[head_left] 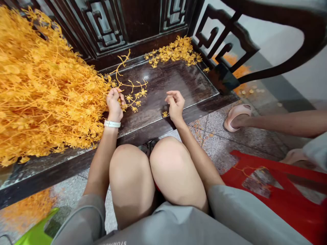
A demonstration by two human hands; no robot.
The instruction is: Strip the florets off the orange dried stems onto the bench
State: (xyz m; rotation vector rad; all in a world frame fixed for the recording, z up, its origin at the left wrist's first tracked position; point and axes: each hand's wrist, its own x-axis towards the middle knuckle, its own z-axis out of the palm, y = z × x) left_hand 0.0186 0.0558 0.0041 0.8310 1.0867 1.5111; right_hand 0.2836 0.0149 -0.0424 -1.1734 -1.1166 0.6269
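Just left of the left grip (115,102), a large heap (51,85) of orange flower sprays covers the counter (163,80). That grip is closed, apparently pinching a branching stem (133,85) that spreads beyond it, its far part looking bare, its near part carrying blossoms. The right grip (176,103) is loosely curled; I cannot tell whether it pinches anything. Just beside it lies a single blossom (165,114); farther beyond it, a modest loose pile (178,51). Far more flowers seem left on stems than already off.
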